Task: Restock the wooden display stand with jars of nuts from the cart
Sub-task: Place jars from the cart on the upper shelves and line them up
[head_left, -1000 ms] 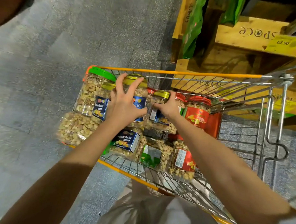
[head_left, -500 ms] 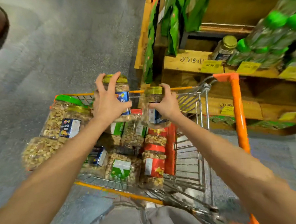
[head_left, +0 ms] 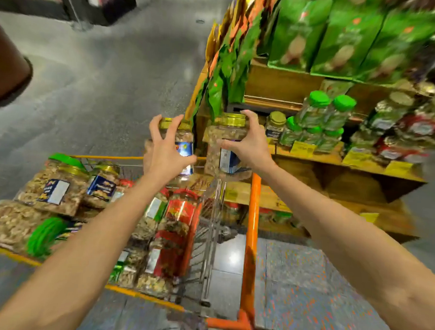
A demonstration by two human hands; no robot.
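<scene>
My left hand (head_left: 166, 151) grips a clear jar of nuts with a gold lid and blue label (head_left: 183, 139), held in the air above the cart's far rim. My right hand (head_left: 249, 141) grips a second gold-lidded jar of nuts (head_left: 226, 132) just to its right, close to the wooden display stand (head_left: 314, 161). The wire cart (head_left: 253, 219) with orange trim sits below my arms, loaded with several jars of nuts (head_left: 55, 187) with green, gold and red lids. The stand's middle shelf holds green-lidded jars (head_left: 325, 113) and a gold-lidded one (head_left: 276, 125).
Green snack bags (head_left: 349, 37) fill the stand's top tier and hang down its left side. Yellow price tags (head_left: 302, 149) line the shelf edge. Grey floor stretches to the left, with a dark brown rounded object (head_left: 4, 72) at the far left.
Both hands have lifted their jars out of the cart and carried them up and right toward the stand. The view has swung up and right, showing more of the shelves.
</scene>
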